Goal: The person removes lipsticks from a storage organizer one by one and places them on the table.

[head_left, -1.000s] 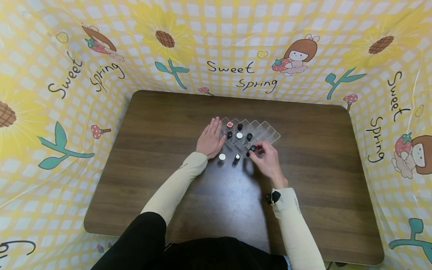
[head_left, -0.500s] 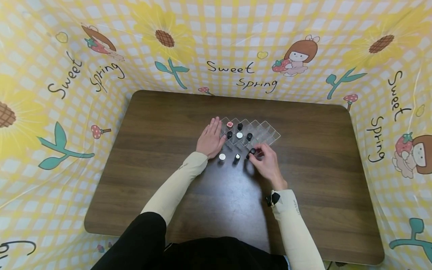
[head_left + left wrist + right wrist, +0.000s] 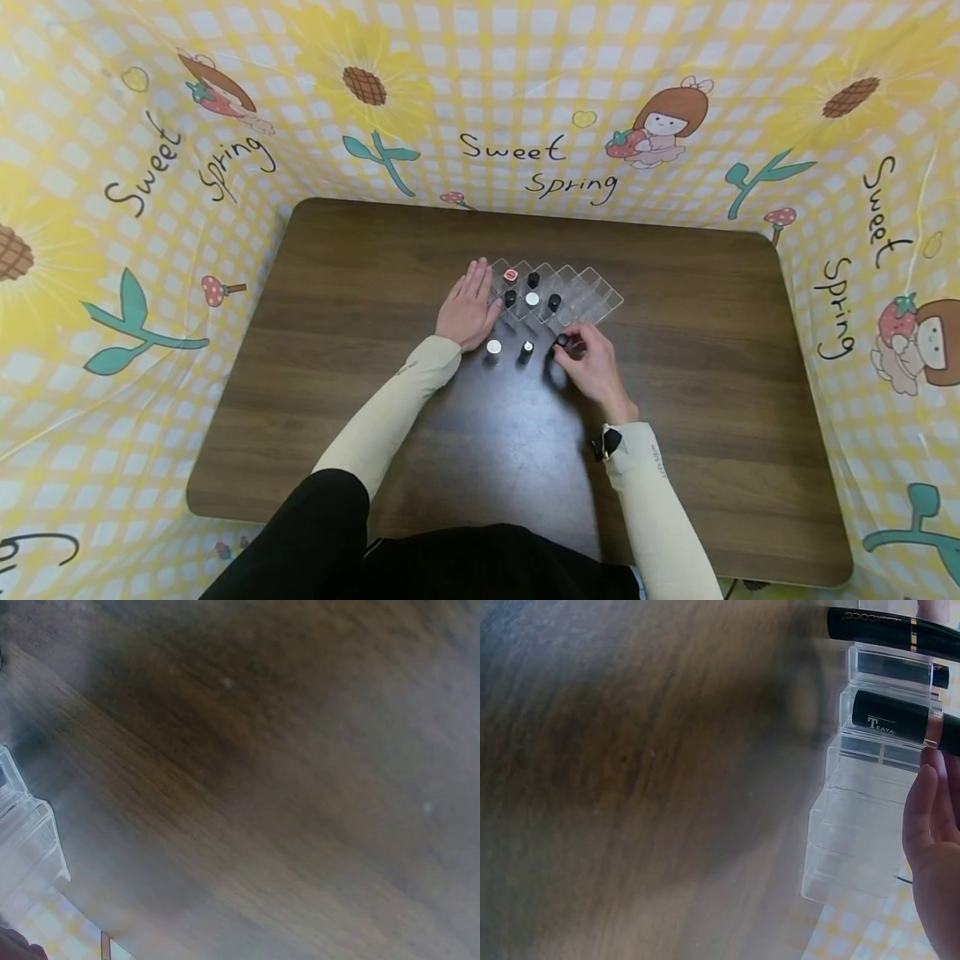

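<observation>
My right hand (image 3: pixel 597 367) pinches a black lipstick tube (image 3: pixel 891 717) with a rose-gold band and "TEAYA" lettering, near its upper end. In the right wrist view the tube stands upright, close in front of the clear compartment organizer (image 3: pixel 588 293). My left hand (image 3: pixel 468 310) lies with straight fingers along the organizer's left side, thumb at its near left corner. Several lipsticks fill the organizer's left part, among them a white-topped one (image 3: pixel 532 299) and a red-topped one (image 3: pixel 511 276). In the left wrist view only a corner of the organizer (image 3: pixel 34 836) shows.
Two tubes stand on the table in front of the organizer: a white-topped one (image 3: pixel 492 352) and a black one (image 3: pixel 527 352). The brown wooden table (image 3: pixel 360 275) is bordered by a yellow checked cloth (image 3: pixel 517 92) at the back and sides.
My right hand has shifted slightly toward my body with the lipstick tube, which has come down toward the table in front of the organizer. My left hand has stayed in place.
</observation>
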Available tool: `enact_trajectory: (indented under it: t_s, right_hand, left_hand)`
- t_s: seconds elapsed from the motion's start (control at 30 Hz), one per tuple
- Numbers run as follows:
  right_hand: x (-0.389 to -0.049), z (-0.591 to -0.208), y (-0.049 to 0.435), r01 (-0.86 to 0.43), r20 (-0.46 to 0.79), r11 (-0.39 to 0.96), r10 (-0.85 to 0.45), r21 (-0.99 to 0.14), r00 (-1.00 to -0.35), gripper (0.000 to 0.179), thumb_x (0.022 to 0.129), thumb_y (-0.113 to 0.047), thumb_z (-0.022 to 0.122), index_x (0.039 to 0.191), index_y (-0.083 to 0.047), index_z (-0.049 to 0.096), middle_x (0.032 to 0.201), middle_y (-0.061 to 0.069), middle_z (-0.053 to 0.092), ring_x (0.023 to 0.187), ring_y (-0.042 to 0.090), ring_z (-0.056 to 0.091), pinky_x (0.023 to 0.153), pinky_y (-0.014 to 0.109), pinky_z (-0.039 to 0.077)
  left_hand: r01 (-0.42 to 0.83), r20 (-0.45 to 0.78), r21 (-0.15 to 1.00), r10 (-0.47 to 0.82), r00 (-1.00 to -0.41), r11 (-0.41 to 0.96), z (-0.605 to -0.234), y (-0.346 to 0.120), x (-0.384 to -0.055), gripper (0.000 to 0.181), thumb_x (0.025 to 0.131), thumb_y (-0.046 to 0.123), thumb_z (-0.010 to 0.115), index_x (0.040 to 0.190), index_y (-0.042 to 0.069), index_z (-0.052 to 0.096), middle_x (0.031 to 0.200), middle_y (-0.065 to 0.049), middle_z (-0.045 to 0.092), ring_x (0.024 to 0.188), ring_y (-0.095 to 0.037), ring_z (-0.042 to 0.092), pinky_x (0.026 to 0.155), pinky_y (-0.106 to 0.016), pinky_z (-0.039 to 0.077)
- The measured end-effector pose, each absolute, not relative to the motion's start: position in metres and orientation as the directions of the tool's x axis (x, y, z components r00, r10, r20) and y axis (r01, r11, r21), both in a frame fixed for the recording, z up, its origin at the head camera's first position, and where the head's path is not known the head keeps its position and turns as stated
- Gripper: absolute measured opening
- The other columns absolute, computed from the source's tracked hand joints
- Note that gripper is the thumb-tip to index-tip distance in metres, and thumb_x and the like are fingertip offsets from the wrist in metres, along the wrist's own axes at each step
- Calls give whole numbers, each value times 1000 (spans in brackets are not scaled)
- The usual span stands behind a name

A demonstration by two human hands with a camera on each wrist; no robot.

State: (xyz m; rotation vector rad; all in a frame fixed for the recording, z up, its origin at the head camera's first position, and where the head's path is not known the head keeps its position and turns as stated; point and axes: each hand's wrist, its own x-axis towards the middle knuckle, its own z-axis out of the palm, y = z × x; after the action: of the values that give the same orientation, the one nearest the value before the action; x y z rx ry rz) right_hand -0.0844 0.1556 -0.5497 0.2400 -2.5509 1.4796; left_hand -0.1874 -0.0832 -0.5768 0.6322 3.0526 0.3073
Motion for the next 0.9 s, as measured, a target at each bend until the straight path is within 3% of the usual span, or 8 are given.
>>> enact_trajectory:
  t_s: [0.33,0.9]
  right_hand:
    - [-82,-555,154,-196,194,519,-59,-832,-979,19,77,-3,72,94,0,63,91,14,64,76,25,62,69,30,51]
    - [-80,-563,155,-163,156,545,-60,-823,-986,20,78,-5,71,97,-2,63,93,12,63,79,24,63,72,32,51]
  left_hand:
    - [395,33,190,396,-918,899,-579,-84,-188,66,103,45,21,155,5,14,164,-8,4,152,-22,3,123,-35,11]
    - [392,36,209,393,-919,896,-577,-83,-188,66,103,45,22,155,5,14,164,-8,5,152,-23,3,123,-37,13]
